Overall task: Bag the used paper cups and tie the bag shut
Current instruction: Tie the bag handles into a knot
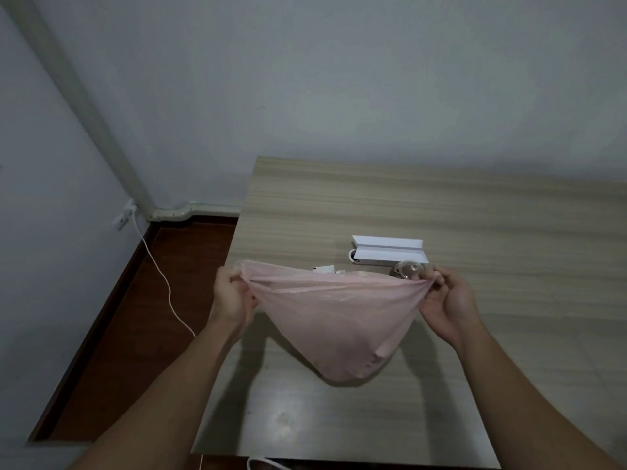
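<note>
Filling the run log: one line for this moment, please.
left hand: pinching bag corner | right hand: pinching opposite corner | pink bag: stretched above table, untied

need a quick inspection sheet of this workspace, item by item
surface: wood-grain table, mostly bare, glare patch near the front edge
job's things: pink bag stretched between both hands above the table, bulging at the bottom, mouth not tied; no loose cups seen
clutter: white box behind the bag; clear round object beside it, too unclear to name; small white items at the bag's rim
grippers: left hand and right hand each pinch one end of the bag's mouth
cables: white cable from the wall socket across the floor
surroundings: grey walls, pipe in the corner, dark red floor
</note>
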{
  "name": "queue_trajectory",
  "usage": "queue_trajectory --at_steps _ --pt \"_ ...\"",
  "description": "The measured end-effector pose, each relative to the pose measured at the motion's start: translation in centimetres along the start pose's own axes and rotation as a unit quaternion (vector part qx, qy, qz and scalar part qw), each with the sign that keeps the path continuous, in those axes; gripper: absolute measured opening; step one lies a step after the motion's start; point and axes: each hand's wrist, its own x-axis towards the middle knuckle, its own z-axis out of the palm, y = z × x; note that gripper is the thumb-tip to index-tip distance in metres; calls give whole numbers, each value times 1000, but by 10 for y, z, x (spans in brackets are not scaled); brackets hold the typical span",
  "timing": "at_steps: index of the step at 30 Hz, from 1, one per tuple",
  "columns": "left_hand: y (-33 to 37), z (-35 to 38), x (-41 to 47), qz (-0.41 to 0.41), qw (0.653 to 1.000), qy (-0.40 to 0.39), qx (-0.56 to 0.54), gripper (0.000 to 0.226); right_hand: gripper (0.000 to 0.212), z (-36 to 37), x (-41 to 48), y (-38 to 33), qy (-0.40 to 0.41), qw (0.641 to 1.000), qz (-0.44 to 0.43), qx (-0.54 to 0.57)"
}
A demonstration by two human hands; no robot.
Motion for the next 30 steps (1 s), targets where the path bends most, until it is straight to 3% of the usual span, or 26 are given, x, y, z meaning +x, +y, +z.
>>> queue_trajectory --at_steps 4,8,12,16,19,22,24,26,30 --pt "-5 6 -1 -7 997 -66 30 32 39 -1 2 8 -2 1000 0 2" --pt "-14 9 -9 40 983 -35 173 40 40 -1 5 17 18 1000 8 -17" --pt "-19 13 -6 -4 996 -1 94 45 42 1 5 28 48 998 21 -46" --pt "-17 24 -5 -9 1000 -20 15 55 44 7 -1 42 50 996 33 -70" --pt "-15 31 -8 44 990 -44 124 43 45 13 -3 49 34 996 35 -75" --pt "-9 42 -23 97 942 -114 301 29 44 25 -5 54 18 996 33 -85" --pt "-10 44 -28 82 899 -218 371 48 44 36 -9 54 5 997 28 -70" --pt "-16 44 -28 83 827 -292 474 71 45 45 -14 54 -11 998 26 -55" --pt "-32 44 -24 91 707 -289 639 76 45 53 -20 56 -53 996 34 -64"
